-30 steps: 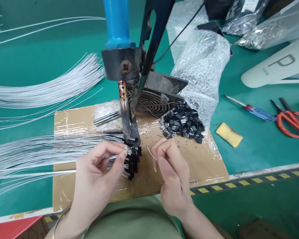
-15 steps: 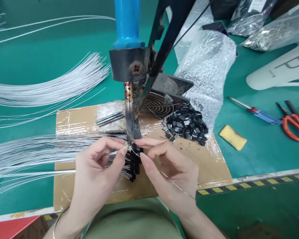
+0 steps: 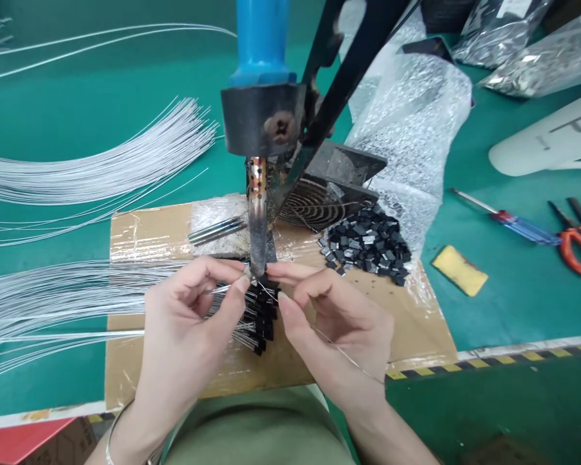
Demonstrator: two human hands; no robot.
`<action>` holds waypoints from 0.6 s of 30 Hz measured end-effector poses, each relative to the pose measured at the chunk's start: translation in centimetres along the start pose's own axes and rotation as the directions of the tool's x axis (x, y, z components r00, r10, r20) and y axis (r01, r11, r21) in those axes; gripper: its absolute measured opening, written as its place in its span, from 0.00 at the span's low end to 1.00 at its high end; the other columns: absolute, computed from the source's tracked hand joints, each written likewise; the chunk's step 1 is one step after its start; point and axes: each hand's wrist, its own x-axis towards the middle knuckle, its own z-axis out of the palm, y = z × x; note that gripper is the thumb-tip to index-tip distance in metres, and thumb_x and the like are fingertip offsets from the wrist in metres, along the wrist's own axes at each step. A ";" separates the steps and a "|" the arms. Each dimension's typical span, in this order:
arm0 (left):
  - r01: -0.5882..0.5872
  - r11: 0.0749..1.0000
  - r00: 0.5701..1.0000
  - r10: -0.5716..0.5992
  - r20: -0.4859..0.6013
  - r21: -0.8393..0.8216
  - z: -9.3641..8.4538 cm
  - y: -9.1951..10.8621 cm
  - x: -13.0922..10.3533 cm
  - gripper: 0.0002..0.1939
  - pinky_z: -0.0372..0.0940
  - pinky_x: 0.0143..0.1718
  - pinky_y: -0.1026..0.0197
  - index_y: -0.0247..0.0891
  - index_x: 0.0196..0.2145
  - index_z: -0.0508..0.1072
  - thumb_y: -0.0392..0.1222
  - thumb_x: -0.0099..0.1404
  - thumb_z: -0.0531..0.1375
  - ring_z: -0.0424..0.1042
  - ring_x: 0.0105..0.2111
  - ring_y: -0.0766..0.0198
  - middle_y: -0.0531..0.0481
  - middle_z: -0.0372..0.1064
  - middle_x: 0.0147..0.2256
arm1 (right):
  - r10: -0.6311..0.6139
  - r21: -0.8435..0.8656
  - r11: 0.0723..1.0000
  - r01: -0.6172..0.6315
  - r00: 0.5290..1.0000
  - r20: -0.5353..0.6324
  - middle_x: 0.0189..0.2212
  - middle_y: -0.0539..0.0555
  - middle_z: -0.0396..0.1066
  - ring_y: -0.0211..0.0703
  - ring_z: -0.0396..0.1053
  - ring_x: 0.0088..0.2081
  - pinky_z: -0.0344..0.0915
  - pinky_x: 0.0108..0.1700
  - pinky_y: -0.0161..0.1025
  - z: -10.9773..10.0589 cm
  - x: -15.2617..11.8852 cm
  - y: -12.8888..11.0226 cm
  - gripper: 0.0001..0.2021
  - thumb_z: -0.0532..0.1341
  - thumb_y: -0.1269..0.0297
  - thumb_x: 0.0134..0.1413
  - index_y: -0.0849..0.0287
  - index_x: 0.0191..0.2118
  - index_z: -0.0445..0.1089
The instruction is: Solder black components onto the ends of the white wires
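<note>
A soldering iron (image 3: 257, 223) hangs tip-down in a stand, its tip between my fingertips. My left hand (image 3: 188, 329) is closed in a pinch of thumb and forefinger at the tip, on what looks like a white wire's end; the fingers mostly hide it. Thin solder wire (image 3: 345, 353) runs through the pinched fingers of my right hand (image 3: 341, 329), its free end reaching the iron tip. The right forefinger lies close to a small dark piece at the tip, too covered to make out. Below lie several white wires with black connectors (image 3: 259, 323) on their ends.
Cardboard (image 3: 397, 336) covers part of the green table (image 3: 465, 310). Loose black connectors (image 3: 368, 242) are heaped before a round-grilled fan (image 3: 314, 201). White wires (image 3: 101, 165) lie left. A screwdriver (image 3: 523, 226), yellow sponge (image 3: 459, 270) and red-handled scissors (image 3: 578, 252) lie right.
The whole view has shifted slightly, so the iron and table objects sit a little farther right. Both hands keep their pinches at the iron tip.
</note>
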 end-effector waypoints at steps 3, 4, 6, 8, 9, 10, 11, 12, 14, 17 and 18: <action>0.002 1.000 1.000 -0.002 -0.006 -0.009 0.0 0.2 0.0 0.06 0.65 0.30 0.69 0.40 0.26 0.79 0.33 0.59 0.69 0.76 0.31 0.67 0.53 0.79 0.31 | 0.002 0.014 1.000 -0.002 1.000 -0.003 0.49 0.51 0.83 0.44 0.81 0.51 0.73 0.59 0.42 0.1 0.1 0.0 0.12 0.66 0.77 0.61 0.53 0.31 0.69; 0.003 1.000 1.000 -0.003 -0.006 -0.007 0.0 0.2 0.0 0.06 0.65 0.29 0.68 0.40 0.26 0.79 0.33 0.59 0.69 0.75 0.30 0.67 0.53 0.79 0.32 | 0.001 0.018 1.000 -0.001 1.000 -0.005 0.49 0.52 0.83 0.44 0.81 0.51 0.73 0.59 0.43 0.2 0.1 0.0 0.12 0.66 0.77 0.61 0.53 0.31 0.69; 0.005 1.000 1.000 -0.005 -0.004 -0.008 0.0 0.2 0.0 0.06 0.65 0.29 0.68 0.40 0.26 0.79 0.33 0.59 0.69 0.75 0.30 0.67 0.53 0.80 0.32 | -0.009 0.022 1.000 0.009 1.000 -0.014 0.49 0.53 0.83 0.45 0.81 0.51 0.73 0.58 0.44 0.2 0.1 0.0 0.12 0.66 0.78 0.60 0.54 0.31 0.69; 0.008 1.000 1.000 -0.008 -0.001 -0.016 0.1 0.2 0.1 0.06 0.65 0.30 0.69 0.40 0.27 0.80 0.33 0.59 0.70 0.75 0.31 0.68 0.53 0.80 0.32 | -0.013 0.020 1.000 0.013 1.000 -0.020 0.48 0.53 0.83 0.46 0.81 0.51 0.74 0.58 0.44 0.3 0.1 0.0 0.12 0.66 0.77 0.61 0.54 0.31 0.69; 0.010 1.000 1.000 -0.010 0.001 -0.018 0.1 0.2 0.1 0.05 0.65 0.30 0.69 0.41 0.27 0.80 0.33 0.59 0.70 0.75 0.31 0.68 0.54 0.80 0.32 | -0.013 0.018 1.000 0.014 1.000 -0.021 0.48 0.54 0.83 0.46 0.81 0.51 0.74 0.58 0.45 0.3 0.1 0.0 0.12 0.66 0.77 0.61 0.54 0.31 0.69; 0.011 1.000 1.000 -0.011 0.001 -0.018 0.1 0.2 0.1 0.05 0.64 0.30 0.69 0.41 0.27 0.80 0.33 0.59 0.70 0.75 0.31 0.68 0.54 0.80 0.33 | -0.012 0.020 1.000 0.013 1.000 -0.022 0.48 0.54 0.83 0.46 0.81 0.51 0.74 0.58 0.45 0.3 0.1 -0.1 0.12 0.66 0.77 0.61 0.54 0.31 0.70; 0.012 1.000 1.000 -0.012 0.000 -0.016 0.1 0.2 0.1 0.05 0.64 0.30 0.69 0.41 0.27 0.80 0.34 0.59 0.70 0.75 0.31 0.69 0.54 0.80 0.33 | -0.013 0.023 1.000 0.013 1.000 -0.022 0.48 0.54 0.83 0.46 0.81 0.51 0.74 0.58 0.45 0.3 0.1 -0.1 0.11 0.66 0.77 0.61 0.54 0.31 0.70; 0.012 1.000 1.000 -0.012 -0.001 -0.014 0.1 0.1 0.1 0.06 0.63 0.29 0.69 0.41 0.27 0.80 0.34 0.59 0.70 0.75 0.31 0.69 0.55 0.80 0.33 | -0.013 0.027 1.000 0.014 1.000 -0.019 0.48 0.54 0.83 0.46 0.81 0.51 0.74 0.58 0.45 0.3 0.1 -0.1 0.11 0.66 0.77 0.61 0.54 0.31 0.70; 0.012 1.000 1.000 -0.012 -0.006 -0.012 0.0 0.1 0.0 0.06 0.63 0.30 0.69 0.41 0.27 0.80 0.33 0.59 0.70 0.75 0.31 0.69 0.55 0.80 0.33 | -0.021 0.037 0.999 0.022 1.000 -0.022 0.48 0.53 0.83 0.45 0.81 0.50 0.74 0.58 0.43 0.3 0.1 0.0 0.11 0.66 0.77 0.61 0.54 0.31 0.70; 0.003 1.000 1.000 -0.003 -0.005 -0.020 0.0 0.0 0.0 0.06 0.65 0.30 0.69 0.41 0.27 0.80 0.33 0.59 0.70 0.76 0.31 0.68 0.54 0.80 0.33 | -0.025 0.041 0.999 0.026 0.999 -0.028 0.47 0.52 0.83 0.43 0.81 0.50 0.74 0.58 0.42 0.4 0.1 0.1 0.12 0.66 0.78 0.60 0.54 0.31 0.70; 0.001 1.000 1.000 -0.001 -0.006 -0.022 0.0 0.0 -0.1 0.06 0.65 0.31 0.69 0.41 0.27 0.80 0.33 0.59 0.70 0.76 0.32 0.68 0.54 0.80 0.33 | -0.024 0.039 0.999 0.025 0.999 -0.029 0.47 0.52 0.83 0.44 0.81 0.50 0.74 0.58 0.42 0.4 0.1 0.1 0.12 0.66 0.78 0.60 0.54 0.30 0.70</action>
